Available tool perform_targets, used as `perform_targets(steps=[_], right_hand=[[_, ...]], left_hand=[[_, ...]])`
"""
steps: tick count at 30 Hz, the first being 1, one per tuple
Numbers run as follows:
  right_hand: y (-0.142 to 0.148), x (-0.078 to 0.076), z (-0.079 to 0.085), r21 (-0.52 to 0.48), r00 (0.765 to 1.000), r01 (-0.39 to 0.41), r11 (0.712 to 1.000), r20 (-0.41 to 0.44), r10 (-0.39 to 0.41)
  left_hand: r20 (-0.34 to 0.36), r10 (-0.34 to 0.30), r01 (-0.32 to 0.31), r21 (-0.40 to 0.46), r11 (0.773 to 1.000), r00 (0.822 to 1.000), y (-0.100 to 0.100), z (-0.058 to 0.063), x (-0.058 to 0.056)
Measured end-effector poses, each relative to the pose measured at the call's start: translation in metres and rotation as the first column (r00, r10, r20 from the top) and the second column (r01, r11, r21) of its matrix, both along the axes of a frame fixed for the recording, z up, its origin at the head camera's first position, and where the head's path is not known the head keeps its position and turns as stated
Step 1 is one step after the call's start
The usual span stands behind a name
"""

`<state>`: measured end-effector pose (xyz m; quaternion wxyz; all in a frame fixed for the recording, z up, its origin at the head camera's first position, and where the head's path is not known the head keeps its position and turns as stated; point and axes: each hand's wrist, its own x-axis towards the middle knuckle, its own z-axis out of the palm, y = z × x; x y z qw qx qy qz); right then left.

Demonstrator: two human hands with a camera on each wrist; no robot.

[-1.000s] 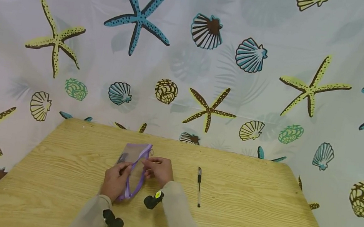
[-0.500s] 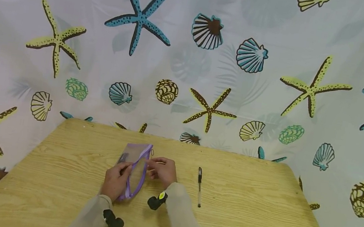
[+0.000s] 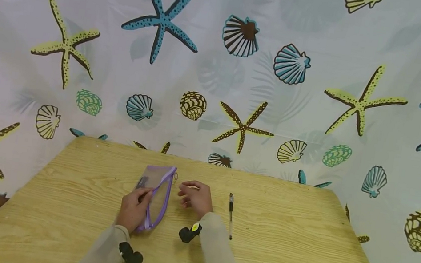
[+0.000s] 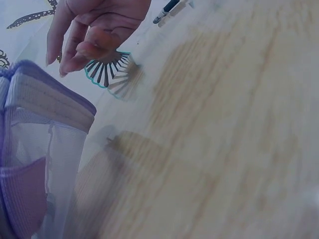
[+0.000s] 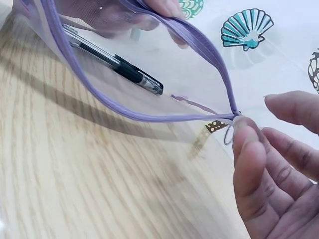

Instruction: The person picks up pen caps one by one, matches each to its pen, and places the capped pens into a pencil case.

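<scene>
A see-through mesh pencil pouch with purple zipper edging lies on the table, its mouth gaping toward the right. My left hand pinches the near rim of that mouth between thumb and fingers. Through the opening in the right wrist view, a black-capped gel pen shows inside the pouch. My right hand hovers just right of the pouch, fingers loosely bent, holding nothing. A small ring pull hangs at the far end of the zipper. Part of the pouch is hidden under the left hand.
Another black-capped clear gel pen lies on the wooden table, right of my right hand. Behind the table and at its sides hangs a white curtain printed with starfish and shells.
My right hand has drawn back from the pouch's rim toward the right and now stands apart from it. The pouch mouth gapes slightly wider. My left hand keeps its grip in place.
</scene>
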<state>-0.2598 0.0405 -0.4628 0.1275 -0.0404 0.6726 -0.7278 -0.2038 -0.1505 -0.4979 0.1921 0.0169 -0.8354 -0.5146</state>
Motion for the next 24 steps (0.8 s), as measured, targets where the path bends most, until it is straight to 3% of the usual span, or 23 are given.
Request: perform_targets(steps=[5, 14, 24], right_hand=[[0.011, -0.001, 0.005, 0.0, 1.0, 0.005, 1.0, -0.005, -0.005], [0.029, -0.017, -0.017, 0.051, 0.998, 0.057, 0.997, -0.019, -0.056], [0.054, -0.003, 0.006, 0.037, 0.998, 0.061, 0.997, -0.025, -0.06]], left_hand=[[0.011, 0.004, -0.004, 0.007, 1.0, 1.0, 0.001, 0.001, 0.0], [0.026, 0.008, -0.008, 0.017, 1.0, 1.0, 0.0, -0.001, -0.001], [0.052, -0.001, 0.001, 0.016, 1.0, 0.999, 0.001, -0.001, -0.001]])
